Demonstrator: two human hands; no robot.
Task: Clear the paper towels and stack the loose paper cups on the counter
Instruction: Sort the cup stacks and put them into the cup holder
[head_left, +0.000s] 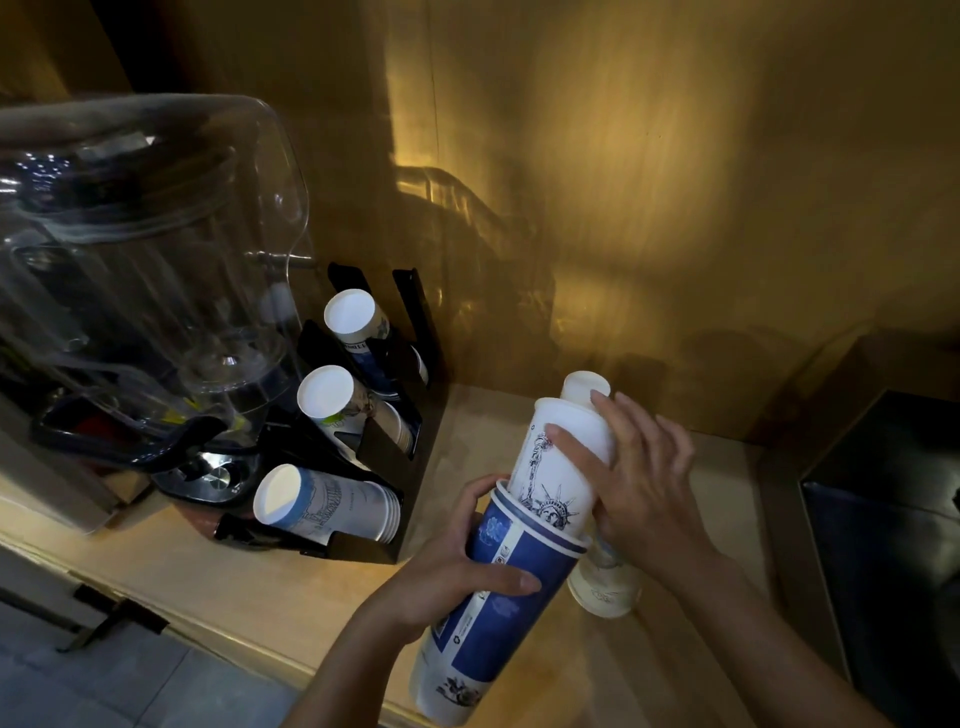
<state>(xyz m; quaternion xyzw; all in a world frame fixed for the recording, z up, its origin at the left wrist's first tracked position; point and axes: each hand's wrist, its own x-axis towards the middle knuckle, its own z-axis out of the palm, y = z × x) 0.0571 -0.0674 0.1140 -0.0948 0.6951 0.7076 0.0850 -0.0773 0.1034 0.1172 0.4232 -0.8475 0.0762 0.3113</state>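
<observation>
Held tilted over the wooden counter (291, 592): a blue-and-white stack of paper cups (498, 597), gripped around its middle by the left hand (457, 566), with a white cup (558, 467) (Statue of Liberty print) seated partway in its open top under the fingers of the right hand (639, 483), wrapped around that cup. Just behind, partly hidden: another pale cup (605, 587), standing on the counter. Farther left: a black rack (384, 462) with 3 slanted rows of cups, beside a clear-domed blender (140, 270).
</observation>
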